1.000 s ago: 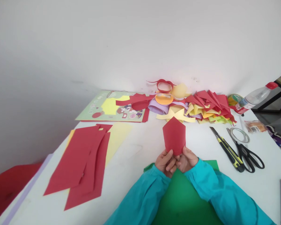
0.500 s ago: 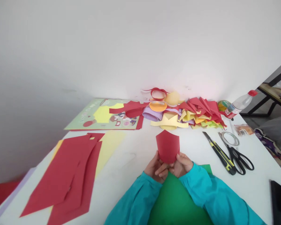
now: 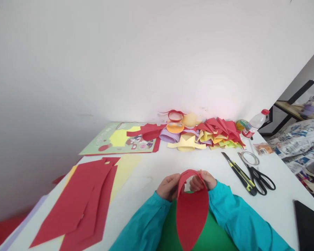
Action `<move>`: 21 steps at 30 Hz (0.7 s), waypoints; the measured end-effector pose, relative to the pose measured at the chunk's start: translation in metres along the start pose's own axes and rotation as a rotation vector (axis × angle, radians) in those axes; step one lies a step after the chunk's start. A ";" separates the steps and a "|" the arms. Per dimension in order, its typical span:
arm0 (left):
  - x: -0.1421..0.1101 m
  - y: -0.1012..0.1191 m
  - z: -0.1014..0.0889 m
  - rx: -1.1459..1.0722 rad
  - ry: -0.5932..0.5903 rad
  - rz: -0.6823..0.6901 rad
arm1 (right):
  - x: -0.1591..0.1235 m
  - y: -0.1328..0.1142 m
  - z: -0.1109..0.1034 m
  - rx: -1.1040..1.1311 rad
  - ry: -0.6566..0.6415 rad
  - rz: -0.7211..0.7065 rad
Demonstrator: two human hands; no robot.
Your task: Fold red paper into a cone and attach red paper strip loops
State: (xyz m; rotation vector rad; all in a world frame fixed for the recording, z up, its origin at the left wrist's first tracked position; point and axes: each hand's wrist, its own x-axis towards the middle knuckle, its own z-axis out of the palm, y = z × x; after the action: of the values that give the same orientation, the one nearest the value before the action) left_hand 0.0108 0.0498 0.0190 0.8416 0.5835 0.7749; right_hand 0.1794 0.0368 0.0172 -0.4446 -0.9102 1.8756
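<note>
Both hands hold one red paper piece (image 3: 191,212), which is bent into a curve so its far end arches over and its pointed near end hangs toward me. My left hand (image 3: 169,186) pinches its left edge and my right hand (image 3: 204,180) pinches its right edge near the arch. Under the hands lies a green sheet (image 3: 211,233) on the white table (image 3: 151,174). Both sleeves are teal.
Red sheets (image 3: 78,202) over a yellow sheet lie at left. A picture booklet (image 3: 120,139) and a heap of coloured paper scraps (image 3: 199,132) sit at the back. A utility knife (image 3: 239,173), scissors (image 3: 259,176), tape roll (image 3: 249,158) and bottle (image 3: 253,123) lie right. A dark slab (image 3: 310,226) is near right.
The red piece stood upright between my hands; now it is bent over, its point hanging toward me. The view has tilted up and shifted right.
</note>
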 end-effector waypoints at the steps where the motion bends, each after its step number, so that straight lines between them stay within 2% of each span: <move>1: 0.000 0.004 0.001 0.039 0.001 0.010 | -0.001 -0.004 0.000 -0.030 -0.001 0.004; 5: 0.000 0.020 0.008 0.163 -0.013 0.075 | -0.008 -0.021 0.004 -0.146 0.054 0.033; 9: -0.003 0.032 0.024 0.220 -0.045 0.110 | -0.013 -0.037 0.012 -0.236 0.111 0.051; 14: -0.010 0.044 0.042 0.299 -0.055 0.080 | -0.012 -0.048 0.025 -0.299 0.136 -0.002; 21: -0.002 0.067 0.054 0.470 -0.077 0.086 | -0.009 -0.056 0.035 -0.336 0.135 -0.100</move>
State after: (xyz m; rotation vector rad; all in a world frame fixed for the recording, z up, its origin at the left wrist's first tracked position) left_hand 0.0236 0.0533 0.1036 1.3300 0.6759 0.6877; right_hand 0.1954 0.0293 0.0816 -0.7068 -1.1377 1.5855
